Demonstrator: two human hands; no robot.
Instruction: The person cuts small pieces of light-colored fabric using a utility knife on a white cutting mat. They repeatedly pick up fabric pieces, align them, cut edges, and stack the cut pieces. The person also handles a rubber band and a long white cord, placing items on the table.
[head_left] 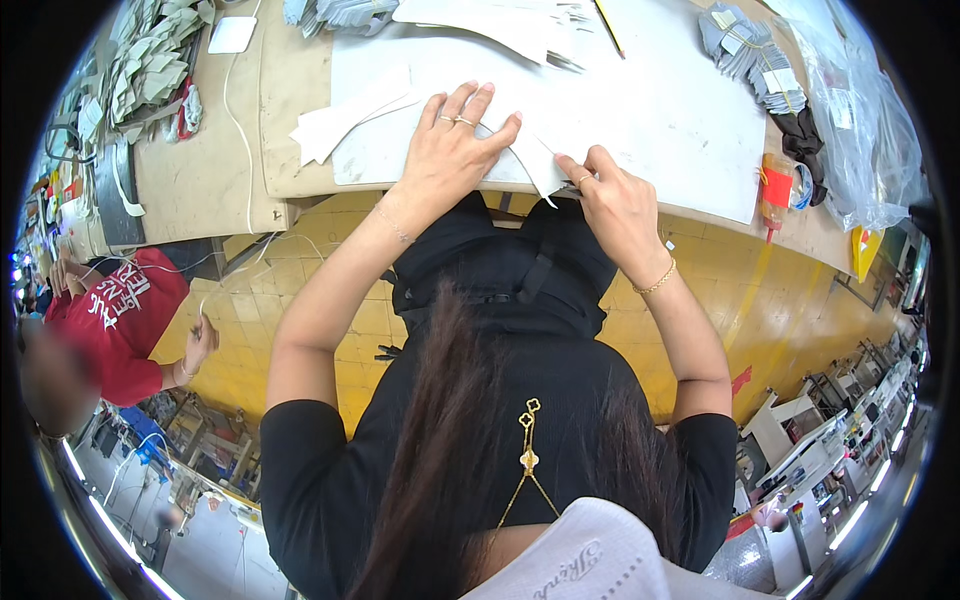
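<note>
A thin white cut piece (pixel 538 165) lies at the near edge of the white board (pixel 690 130), its pointed end hanging slightly past the edge. My left hand (pixel 455 150) rests flat with fingers spread, by the left side of this piece. My right hand (pixel 612 195) is closed, thumb and fingers pinched at the piece's right side. Something small and dark shows under its fingertips, too hidden to name. Further left, another white cut piece (pixel 340 125) with a notched end lies across the board's edge.
Stacked pale pieces (pixel 490 25) and a pencil (pixel 609 28) lie at the far side. Banded grey bundles (pixel 752 55), a plastic bag (pixel 860 120) and a red-labelled bottle (pixel 774 190) stand right. Grey-green pieces (pixel 150 65) are heaped left. A person in red (pixel 130 310) sits left.
</note>
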